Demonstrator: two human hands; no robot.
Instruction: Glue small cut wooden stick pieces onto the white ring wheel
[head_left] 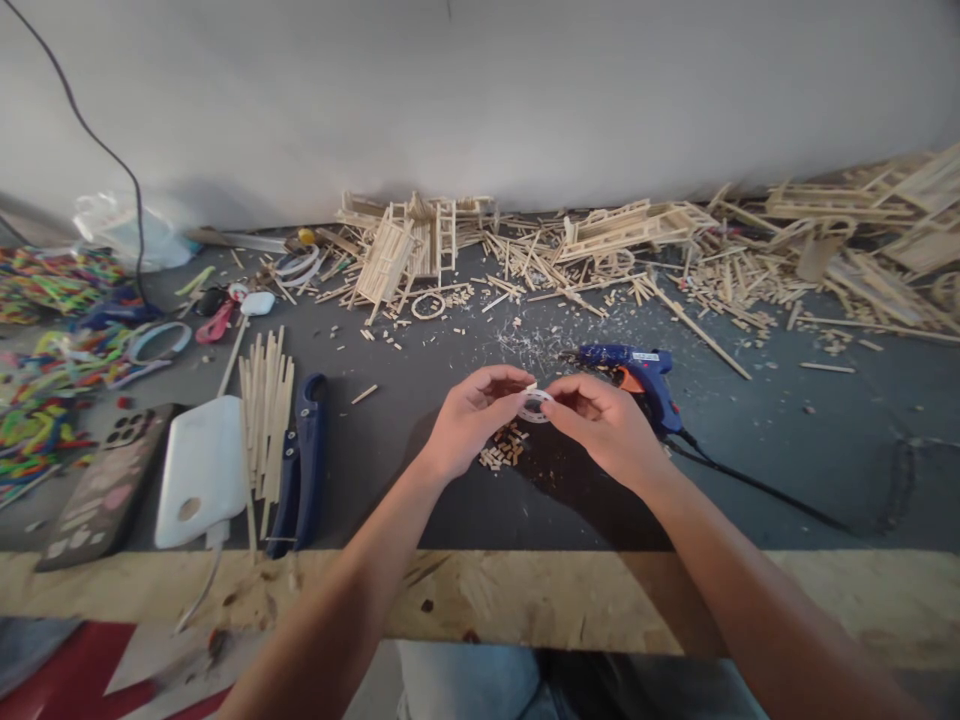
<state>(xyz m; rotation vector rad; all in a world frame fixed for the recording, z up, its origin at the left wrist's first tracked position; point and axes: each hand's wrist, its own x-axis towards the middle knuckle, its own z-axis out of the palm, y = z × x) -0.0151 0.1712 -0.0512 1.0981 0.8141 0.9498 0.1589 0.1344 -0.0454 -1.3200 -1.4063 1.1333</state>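
Observation:
A small whitish ring is held up between both hands near the middle of the table. My left hand pinches its left side with thumb and fingers closed. On the opposite side, my right hand is also closed on the ring. A tiny pale piece sticks up at the ring's top, by the left fingertips. Short cut bits of wooden stick lie in a little pile below the hands. Behind the right hand rests a blue hot glue gun with an orange trigger, its nozzle pointing left.
Wooden stick models and loose sticks line the wall. At left are a blue-handled cutter, long sticks, a white power bank, a phone and colourful pipe-cleaner pieces. The glue gun's black cord trails right.

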